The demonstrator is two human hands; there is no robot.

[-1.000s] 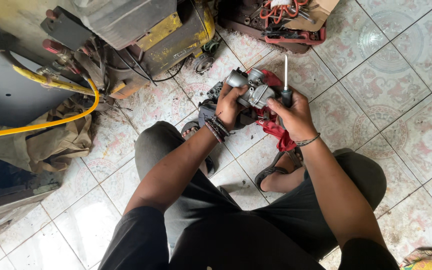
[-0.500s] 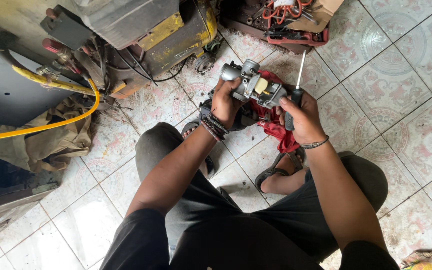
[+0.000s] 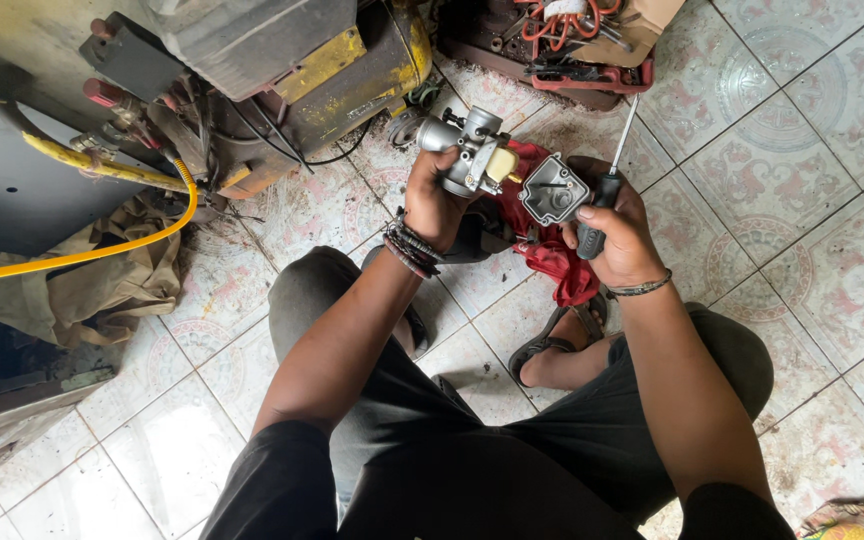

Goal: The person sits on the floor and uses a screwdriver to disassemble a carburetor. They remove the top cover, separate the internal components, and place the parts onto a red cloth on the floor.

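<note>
Carburettor (image 3: 472,155) first: a knobbly grey cast-metal body with a round throat at its far left and a pale yellow plastic piece on its right side, held up over the patterned floor tiles (image 3: 832,270). My left hand (image 3: 435,205) is closed around its near side from below. My right hand (image 3: 617,235) is closed around the black handle of a screwdriver (image 3: 607,175), its thin steel shaft pointing away from me; the same hand holds a squarish grey metal cover (image 3: 554,190) just right of the carburettor, nearly touching it. A crumpled red rag (image 3: 552,255) lies beneath and between both hands. Far left stands a grimy yellow machine housing (image 3: 352,70), with a smooth yellow hose (image 3: 82,255) curving across a tan cloth (image 3: 102,280).
</note>
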